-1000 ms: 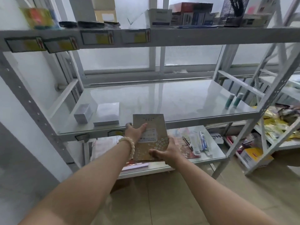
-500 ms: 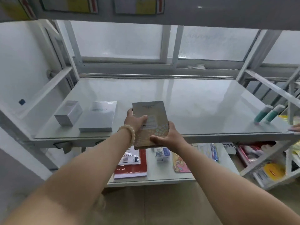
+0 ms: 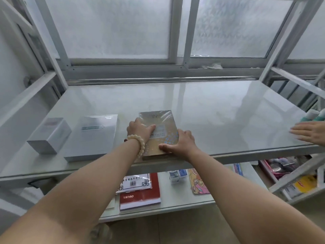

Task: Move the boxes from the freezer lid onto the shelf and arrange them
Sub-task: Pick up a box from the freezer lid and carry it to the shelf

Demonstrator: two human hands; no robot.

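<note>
Left hand [image 3: 139, 128], right hand [image 3: 181, 142] both grip gold box [image 3: 158, 120], thumbs on top. Moments ago you held it clear of rack; now it lies flat on shelf [image 3: 211, 111], just right of flat white box [image 3: 95, 138], near edge possibly overhanging. Align, then release.

Red pad [image 3: 140, 197]: white "deli" logo, upside down. Gold box [image 3: 165, 124]: label print too blurred to read.

The shelf [image 3: 211, 111] has a smooth, glossy top on a matt painted metal frame. The gold box [image 3: 161, 120] wears shiny, crinkled clear film, the flat white box [image 3: 95, 136] looks sleek and glossy, and the window panes [image 3: 114, 27] are frosted, textured glass.
</note>
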